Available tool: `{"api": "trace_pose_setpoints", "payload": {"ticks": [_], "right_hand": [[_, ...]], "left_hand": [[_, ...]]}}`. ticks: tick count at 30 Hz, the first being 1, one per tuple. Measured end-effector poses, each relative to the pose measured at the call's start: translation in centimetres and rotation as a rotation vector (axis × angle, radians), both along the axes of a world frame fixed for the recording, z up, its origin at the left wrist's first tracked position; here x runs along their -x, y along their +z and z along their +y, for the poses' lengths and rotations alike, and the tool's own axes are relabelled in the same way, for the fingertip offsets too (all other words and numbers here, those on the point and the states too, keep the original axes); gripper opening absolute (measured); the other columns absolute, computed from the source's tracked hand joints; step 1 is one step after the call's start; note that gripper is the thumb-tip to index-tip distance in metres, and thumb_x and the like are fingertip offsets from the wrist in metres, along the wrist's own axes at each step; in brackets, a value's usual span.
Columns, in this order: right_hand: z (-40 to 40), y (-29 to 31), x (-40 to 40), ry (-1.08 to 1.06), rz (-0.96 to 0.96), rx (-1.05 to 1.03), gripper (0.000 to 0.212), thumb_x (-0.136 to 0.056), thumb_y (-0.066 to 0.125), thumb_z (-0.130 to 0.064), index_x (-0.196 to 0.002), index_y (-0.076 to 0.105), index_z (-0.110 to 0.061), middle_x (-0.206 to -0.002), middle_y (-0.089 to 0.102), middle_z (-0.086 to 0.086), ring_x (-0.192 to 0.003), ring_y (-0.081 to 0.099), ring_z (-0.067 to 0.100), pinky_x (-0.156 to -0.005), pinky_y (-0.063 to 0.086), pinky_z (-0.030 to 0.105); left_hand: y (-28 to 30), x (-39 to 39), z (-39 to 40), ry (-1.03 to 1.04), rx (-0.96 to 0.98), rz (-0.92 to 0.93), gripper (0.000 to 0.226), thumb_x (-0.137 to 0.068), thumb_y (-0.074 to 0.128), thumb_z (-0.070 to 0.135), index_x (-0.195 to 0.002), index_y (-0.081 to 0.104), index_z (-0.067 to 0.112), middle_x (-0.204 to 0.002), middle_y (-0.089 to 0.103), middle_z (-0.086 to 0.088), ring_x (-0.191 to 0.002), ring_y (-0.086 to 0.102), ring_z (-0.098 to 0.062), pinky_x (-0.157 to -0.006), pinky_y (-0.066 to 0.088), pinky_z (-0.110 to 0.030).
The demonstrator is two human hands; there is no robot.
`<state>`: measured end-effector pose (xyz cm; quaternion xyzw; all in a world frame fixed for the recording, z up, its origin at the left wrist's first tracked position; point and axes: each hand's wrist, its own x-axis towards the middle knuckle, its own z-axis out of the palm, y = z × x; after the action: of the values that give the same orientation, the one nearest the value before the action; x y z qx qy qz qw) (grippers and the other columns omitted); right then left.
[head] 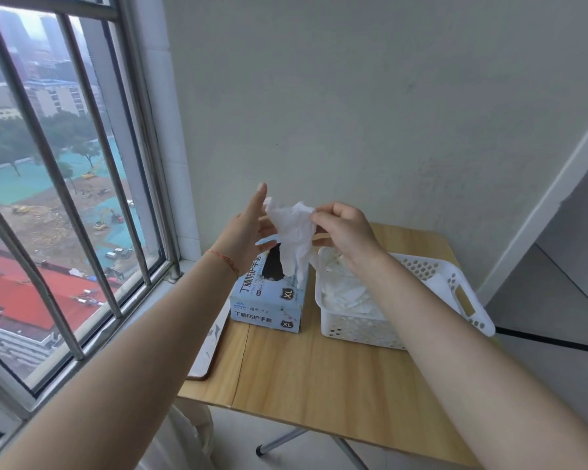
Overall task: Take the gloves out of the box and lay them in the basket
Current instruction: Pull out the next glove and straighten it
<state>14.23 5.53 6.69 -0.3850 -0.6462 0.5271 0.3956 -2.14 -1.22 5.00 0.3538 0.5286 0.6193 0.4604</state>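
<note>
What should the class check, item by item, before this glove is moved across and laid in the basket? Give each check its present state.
1. Right hand pinches the glove: ok.
2. Left hand has a hold on the glove: cannot tell; its fingers look straight beside it.
3. Glove fully free of the box opening: cannot tell; its lower end hangs at the slot.
4. Basket within easy reach, right beside the box: ok.
5. Room left in the basket: ok; gloves lie low inside it.
6. Box standing steady on the table: ok.
</note>
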Motion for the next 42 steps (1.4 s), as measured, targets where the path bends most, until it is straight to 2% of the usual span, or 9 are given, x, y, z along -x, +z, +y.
{"api": "trace_pose_setpoints", "payload": {"ticks": [5,10,16,22,27,33,36,39,42], "right_hand": [[-1.5,1.9,-1.7,0.183,-0.261,-0.041,0.026,-0.090,0.060,-0.029,-0.083,0.071,-0.007,-0.072,0.069,0.007,-0.063,0.063,0.020,-0.057,0.048,0.027],[-0.6,3.3,-2.7,-0.068,-0.124,-0.112,0.020,-0.088,0.056,-0.028,-0.089,0.063,-0.010,-0.075,0.057,0.002,-0.069,0.054,0.019,-0.063,0.043,0.031],[-1.1,4.6,-3.0,0.230,-0.145,0.038,0.056,-0.073,0.065,-0.063,-0.099,0.074,-0.014,-0.105,0.071,0.013,-0.098,0.068,0.030,-0.085,0.047,0.039],[-1.4,3.5,-3.5,0.230,-0.293,-0.055,0.028,-0.088,0.070,-0.020,-0.104,0.069,0.002,-0.090,0.069,0.010,-0.080,0.066,0.022,-0.071,0.050,0.033],[-1.1,3.4,-2.9,0.050,-0.371,-0.154,0.042,-0.085,0.064,-0.033,-0.090,0.061,0.009,-0.075,0.050,0.006,-0.067,0.046,0.017,-0.064,0.034,0.029],[-0.6,3.7,-2.1,-0.076,-0.348,-0.157,0.029,-0.088,0.053,-0.023,-0.065,0.037,-0.021,-0.063,0.030,0.000,-0.060,0.031,0.016,-0.056,0.024,0.028],[-0.1,3.7,-2.1,-0.151,-0.294,-0.103,0.017,-0.084,0.052,-0.017,-0.069,0.045,-0.016,-0.062,0.039,0.000,-0.059,0.041,0.019,-0.061,0.035,0.027],[0.6,3.1,-3.1,-0.196,-0.294,-0.065,0.018,-0.084,0.050,-0.013,-0.069,0.040,-0.016,-0.065,0.035,0.002,-0.058,0.037,0.020,-0.056,0.028,0.028],[1.5,1.8,-4.5,-0.238,-0.316,-0.006,0.013,-0.085,0.049,-0.015,-0.073,0.047,-0.015,-0.067,0.041,0.006,-0.060,0.043,0.023,-0.052,0.030,0.023]], "left_hand": [[0.7,-0.5,-0.1,0.050,-0.051,-0.003,0.010,-0.095,0.060,0.018,-0.099,0.067,0.012,-0.086,0.066,-0.005,-0.080,0.063,-0.020,-0.078,0.051,-0.034],[1.9,-1.2,-0.8,-0.168,-0.123,0.019,0.024,-0.092,0.057,0.018,-0.110,0.062,0.003,-0.093,0.062,-0.015,-0.080,0.061,-0.026,-0.071,0.051,-0.032],[3.5,-2.3,-1.8,-0.345,-0.149,0.207,0.014,-0.089,0.059,0.016,-0.098,0.067,0.010,-0.090,0.065,-0.010,-0.078,0.062,-0.020,-0.066,0.049,-0.028],[1.0,-1.3,-2.3,-0.236,-0.060,0.376,0.013,-0.092,0.066,0.016,-0.081,0.072,0.017,-0.074,0.067,0.004,-0.063,0.062,-0.009,-0.057,0.048,-0.019],[-0.4,0.0,-2.6,-0.279,0.112,0.491,0.039,-0.072,0.080,0.032,-0.097,0.072,0.003,-0.087,0.069,-0.009,-0.077,0.064,-0.020,-0.074,0.051,-0.035],[-1.8,1.2,-3.3,-0.389,0.265,0.614,0.016,-0.088,0.071,0.027,-0.090,0.077,0.012,-0.087,0.075,-0.003,-0.073,0.063,-0.009,-0.076,0.049,-0.029],[-2.5,1.6,-3.3,-0.350,0.215,0.358,0.014,-0.088,0.071,0.022,-0.080,0.072,0.010,-0.091,0.071,-0.011,-0.081,0.065,-0.017,-0.087,0.052,-0.033],[-2.8,1.3,-2.9,-0.293,0.158,0.032,0.026,-0.087,0.066,0.024,-0.104,0.069,0.005,-0.103,0.068,-0.015,-0.088,0.067,-0.025,-0.087,0.055,-0.036],[-2.6,-0.1,-2.2,-0.219,0.208,-0.021,0.035,-0.092,0.063,0.024,-0.119,0.062,0.002,-0.108,0.069,-0.016,-0.091,0.068,-0.027,-0.083,0.056,-0.037]]}}
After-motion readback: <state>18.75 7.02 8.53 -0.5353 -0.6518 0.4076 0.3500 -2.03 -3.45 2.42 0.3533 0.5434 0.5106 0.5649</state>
